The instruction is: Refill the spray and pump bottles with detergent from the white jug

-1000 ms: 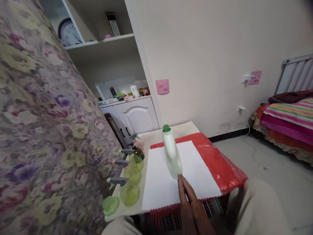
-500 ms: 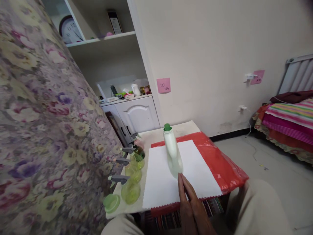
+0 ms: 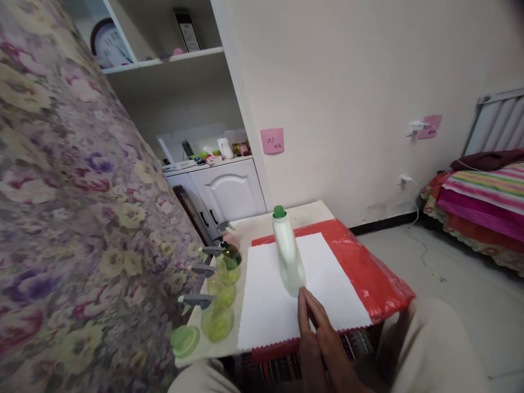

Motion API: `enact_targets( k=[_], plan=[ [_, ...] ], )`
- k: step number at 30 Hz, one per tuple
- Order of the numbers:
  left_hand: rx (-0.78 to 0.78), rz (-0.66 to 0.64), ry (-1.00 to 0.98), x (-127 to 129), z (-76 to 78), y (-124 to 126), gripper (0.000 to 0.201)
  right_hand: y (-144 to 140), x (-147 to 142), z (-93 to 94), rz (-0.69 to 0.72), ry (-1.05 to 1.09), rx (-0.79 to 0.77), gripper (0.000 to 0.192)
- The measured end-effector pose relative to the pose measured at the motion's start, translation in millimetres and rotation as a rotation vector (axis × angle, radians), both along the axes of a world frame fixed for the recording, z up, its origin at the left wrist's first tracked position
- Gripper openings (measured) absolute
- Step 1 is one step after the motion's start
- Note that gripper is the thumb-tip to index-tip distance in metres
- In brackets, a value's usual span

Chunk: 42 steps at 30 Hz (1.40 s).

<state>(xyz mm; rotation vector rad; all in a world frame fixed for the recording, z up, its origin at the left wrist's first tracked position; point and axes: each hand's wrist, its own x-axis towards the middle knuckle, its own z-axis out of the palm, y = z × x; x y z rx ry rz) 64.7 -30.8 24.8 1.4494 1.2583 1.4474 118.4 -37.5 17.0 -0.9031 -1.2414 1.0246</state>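
Hands unmoved: left hand [image 3: 310,349] and right hand [image 3: 333,349] pressed flat together, empty; white bottle [image 3: 288,258] upright just beyond fingertips [image 3: 302,297], green cap [image 3: 279,212] upward.

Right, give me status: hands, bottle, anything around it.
Both hands pressed together, empty, fingertips at the white bottle base. Bottle upright on white sheet, green cap on. Spray bottles lined along table's left edge, apart.
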Motion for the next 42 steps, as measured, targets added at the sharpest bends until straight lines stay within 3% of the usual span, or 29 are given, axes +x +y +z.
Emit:
enact_targets(
  k=[5,11,15,19,23,29,42],
  plan=[
    [-0.021,-0.015,-0.107,-24,4.3,7,0.045,12,9,2.6,0.114,-0.024,-0.084,0.055],
    [-0.003,0.014,-0.129,-42,38.1,19,0.043,33,15,40.0,0.063,-0.094,0.056,0.036],
    [-0.065,0.045,-0.093,-45,65.9,24,0.057,46,15,59.4,0.06,-0.094,0.077,0.046],
    [-0.073,0.003,-0.019,-50,83.3,31,0.065,55,14,64.9,0.141,-0.113,-0.046,0.066],
    [-0.091,-0.001,0.068,-54,83.8,39,0.069,59,14,69.1,0.145,-0.182,-0.151,0.075],
    [-0.159,-0.022,0.085,-62,76.1,47,0.068,68,14,69.7,0.146,-0.218,-0.16,0.076],
    [-0.104,0.074,0.097,-80,86.2,56,0.066,82,5,72.7,0.151,-0.255,-0.146,0.076]
  ],
)
